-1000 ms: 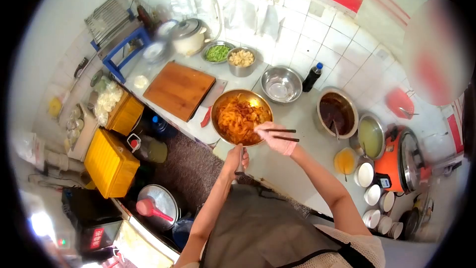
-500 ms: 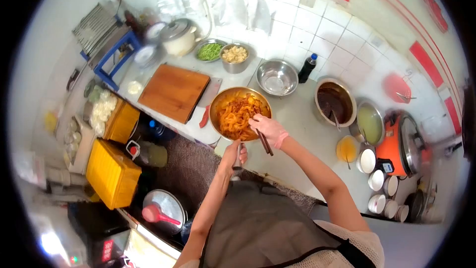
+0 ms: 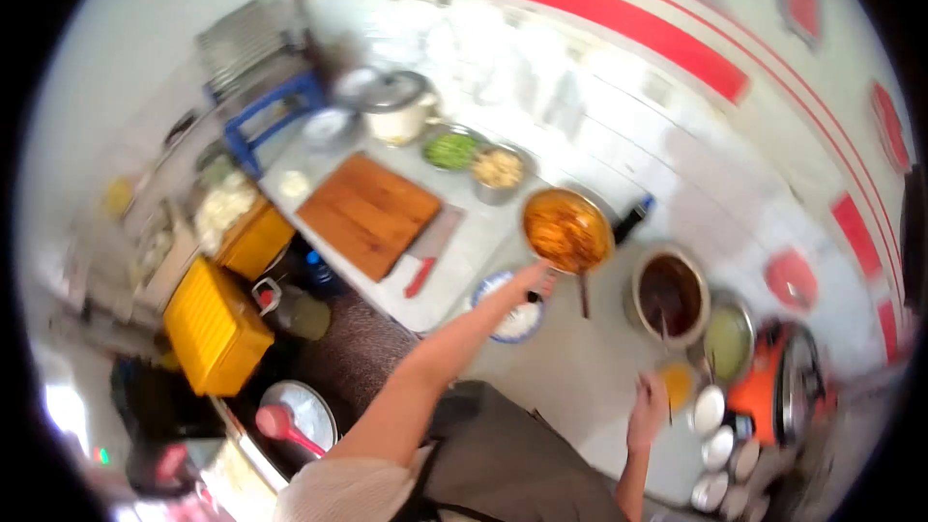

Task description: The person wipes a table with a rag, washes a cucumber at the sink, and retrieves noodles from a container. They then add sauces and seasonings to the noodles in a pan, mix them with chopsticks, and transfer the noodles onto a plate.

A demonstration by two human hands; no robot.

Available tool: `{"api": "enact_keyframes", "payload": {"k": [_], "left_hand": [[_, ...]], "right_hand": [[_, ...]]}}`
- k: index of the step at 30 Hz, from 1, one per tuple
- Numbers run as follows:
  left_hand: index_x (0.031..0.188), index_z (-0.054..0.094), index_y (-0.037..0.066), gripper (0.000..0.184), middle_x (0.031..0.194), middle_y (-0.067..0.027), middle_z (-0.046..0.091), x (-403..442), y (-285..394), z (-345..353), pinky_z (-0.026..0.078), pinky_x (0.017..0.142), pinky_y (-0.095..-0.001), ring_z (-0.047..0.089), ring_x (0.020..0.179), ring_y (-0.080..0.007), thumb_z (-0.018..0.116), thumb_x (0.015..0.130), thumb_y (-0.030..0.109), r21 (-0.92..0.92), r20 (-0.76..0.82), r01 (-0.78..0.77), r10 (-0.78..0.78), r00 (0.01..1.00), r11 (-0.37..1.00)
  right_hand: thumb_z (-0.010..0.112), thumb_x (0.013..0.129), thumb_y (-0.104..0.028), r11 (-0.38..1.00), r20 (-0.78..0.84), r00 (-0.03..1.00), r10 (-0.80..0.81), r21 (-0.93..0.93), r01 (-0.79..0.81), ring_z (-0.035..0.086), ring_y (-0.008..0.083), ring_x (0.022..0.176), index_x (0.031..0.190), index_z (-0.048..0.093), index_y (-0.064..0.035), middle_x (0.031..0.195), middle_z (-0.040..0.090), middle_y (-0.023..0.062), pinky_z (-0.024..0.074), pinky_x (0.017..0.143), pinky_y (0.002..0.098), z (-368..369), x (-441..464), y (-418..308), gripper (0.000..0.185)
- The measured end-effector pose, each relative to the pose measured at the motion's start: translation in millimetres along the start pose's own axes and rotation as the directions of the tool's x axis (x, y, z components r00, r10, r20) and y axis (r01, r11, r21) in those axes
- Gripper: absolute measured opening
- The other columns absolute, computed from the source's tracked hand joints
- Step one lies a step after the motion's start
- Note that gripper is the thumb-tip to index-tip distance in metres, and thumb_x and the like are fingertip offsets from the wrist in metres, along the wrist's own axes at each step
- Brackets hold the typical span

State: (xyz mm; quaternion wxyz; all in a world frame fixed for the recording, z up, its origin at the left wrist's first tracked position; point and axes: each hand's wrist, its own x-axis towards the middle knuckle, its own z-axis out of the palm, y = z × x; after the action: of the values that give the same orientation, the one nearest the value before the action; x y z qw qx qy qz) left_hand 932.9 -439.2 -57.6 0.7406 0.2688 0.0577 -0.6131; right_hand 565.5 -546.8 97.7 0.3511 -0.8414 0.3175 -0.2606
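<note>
My left hand (image 3: pixel 543 278) is closed around the handle of a golden pan (image 3: pixel 613 232), which holds orange-brown strips of food (image 3: pixel 561 227). Dark chopsticks (image 3: pixel 584 296) rest in the pan and stick out over its near rim. The pan partly hides a metal bowl behind it. Below my left forearm lies a blue-rimmed white plate (image 3: pixel 512 329) with something pale on it. On the right, my right hand (image 3: pixel 647 411) is beside a small bowl of yellow liquid (image 3: pixel 679 384). Its fingers are blurred, and whether it touches the bowl is unclear.
A wooden cutting board (image 3: pixel 367 217) and a red-handled knife (image 3: pixel 422 274) lie left. Behind are bowls of chopped greens (image 3: pixel 450 149) and pale chunks (image 3: pixel 498 169). A pot of dark sauce (image 3: pixel 670 295), an orange cooker (image 3: pixel 759 391) and several white bowls (image 3: pixel 709 410) stand right.
The pan has moved right and back in my left hand, uncovering the plate. My right hand has let go of the chopsticks and moved right, near the yellow bowl. The view has shifted.
</note>
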Motion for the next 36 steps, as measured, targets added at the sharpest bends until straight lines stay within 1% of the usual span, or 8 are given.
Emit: {"api": "enact_keyframes", "payload": {"k": [8, 13, 15, 17, 21, 24, 29, 36], "left_hand": [[0.092, 0.055, 0.002, 0.051, 0.063, -0.0045, 0.053, 88.3, 40.5, -32.0, 0.048, 0.055, -0.0349, 0.051, 0.052, -0.0185, 0.043, 0.095, 0.052, 0.108, 0.002, 0.085, -0.086, 0.996, 0.990], [0.104, 0.051, 0.005, 0.038, 0.081, -0.0042, 0.055, -42.6, 130.0, -72.3, 0.049, 0.059, -0.0265, 0.057, 0.068, -0.0120, 0.058, 0.092, 0.041, 0.782, -0.165, -0.075, 0.322, 0.932, 0.619], [0.100, 0.065, 0.005, 0.028, 0.072, -0.0049, 0.061, -113.8, 178.6, -159.7, 0.050, 0.060, -0.0288, 0.059, 0.071, -0.0120, 0.055, 0.092, 0.030, 0.645, -0.160, -0.377, 0.600, 0.784, 0.664], [0.092, 0.067, 0.003, 0.025, 0.071, -0.0096, 0.064, -213.9, 238.6, -208.5, 0.049, 0.055, -0.0303, 0.061, 0.062, -0.0155, 0.057, 0.089, 0.025, 0.942, -0.316, -0.020, 0.907, 0.279, 0.335], [0.090, 0.065, -0.004, 0.028, 0.077, -0.0165, 0.066, -356.7, 358.7, -360.6, 0.050, 0.066, -0.0413, 0.064, 0.071, -0.0301, 0.061, 0.085, 0.023, 0.937, -0.230, 0.213, 0.949, -0.216, 0.276], [0.103, 0.056, -0.005, 0.045, 0.098, -0.0226, 0.055, -381.2, 424.3, -420.1, 0.047, 0.076, -0.0442, 0.057, 0.087, -0.0370, 0.071, 0.079, 0.030, 0.892, -0.204, 0.330, 0.927, -0.314, 0.308], [0.107, 0.048, 0.000, 0.047, 0.099, -0.0222, 0.055, -389.7, 487.5, -434.9, 0.046, 0.078, -0.0461, 0.055, 0.092, -0.0416, 0.070, 0.072, 0.020, 0.853, -0.191, 0.475, 0.976, -0.104, 0.217], [0.118, 0.048, 0.004, 0.042, 0.090, -0.0179, 0.063, -444.2, 502.1, -424.8, 0.049, 0.068, -0.0456, 0.061, 0.079, -0.0387, 0.060, 0.079, 0.015, 0.874, -0.242, 0.462, 0.960, 0.141, 0.153]], "right_hand": [[0.059, 0.090, -0.032, 0.978, 0.224, 0.954, 0.201, 0.014, -0.210, 0.057, 0.0233, 0.097, 0.105, 0.064, -0.0071, 0.104, 0.061, 0.0178, 0.0408, 0.093, 0.0400, 35.4, -21.6, -22.7, 0.030], [0.051, 0.088, -0.008, 0.993, 0.478, 0.871, -0.110, 0.027, 0.111, 0.060, 0.0229, 0.074, 0.087, 0.061, 0.0003, 0.079, 0.061, 0.0143, 0.0474, 0.068, 0.0328, 148.5, 50.5, -99.5, 0.013], [0.053, 0.089, -0.012, 0.984, 0.575, 0.799, -0.174, 0.072, 0.163, 0.060, 0.0301, 0.079, 0.092, 0.060, -0.0016, 0.083, 0.062, 0.0167, 0.0471, 0.071, 0.0364, 211.2, 89.5, -155.1, 0.012], [0.055, 0.089, -0.014, 0.968, 0.648, 0.719, -0.251, 0.148, 0.205, 0.059, 0.0356, 0.085, 0.099, 0.059, -0.0033, 0.089, 0.062, 0.0178, 0.0469, 0.075, 0.0396, 285.9, 125.5, -220.1, 0.015], [0.052, 0.091, -0.016, 0.785, 0.511, 0.597, -0.619, 0.383, 0.486, 0.057, 0.0369, 0.093, 0.105, 0.056, -0.0025, 0.098, 0.060, 0.0187, 0.0458, 0.080, 0.0422, 489.4, 179.6, -356.9, 0.020], [0.046, 0.092, -0.016, 0.560, 0.328, 0.465, -0.822, 0.321, 0.764, 0.053, 0.0404, 0.096, 0.104, 0.056, 0.0010, 0.099, 0.059, 0.0211, 0.0440, 0.082, 0.0466, 672.9, 235.3, -450.5, 0.024], [0.048, 0.082, -0.006, 0.533, 0.503, 0.571, -0.649, -0.236, 0.813, 0.060, 0.0329, 0.097, 0.097, 0.060, 0.0010, 0.101, 0.063, 0.0213, 0.0466, 0.085, 0.0409, 931.9, 366.0, -545.2, 0.020], [0.051, 0.079, -0.007, 0.173, 0.694, 0.474, -0.542, -0.459, 0.871, 0.063, 0.0279, 0.095, 0.085, 0.069, -0.0068, 0.095, 0.068, 0.0145, 0.0444, 0.083, 0.0354, 973.6, 416.1, -549.1, 0.020]]}}
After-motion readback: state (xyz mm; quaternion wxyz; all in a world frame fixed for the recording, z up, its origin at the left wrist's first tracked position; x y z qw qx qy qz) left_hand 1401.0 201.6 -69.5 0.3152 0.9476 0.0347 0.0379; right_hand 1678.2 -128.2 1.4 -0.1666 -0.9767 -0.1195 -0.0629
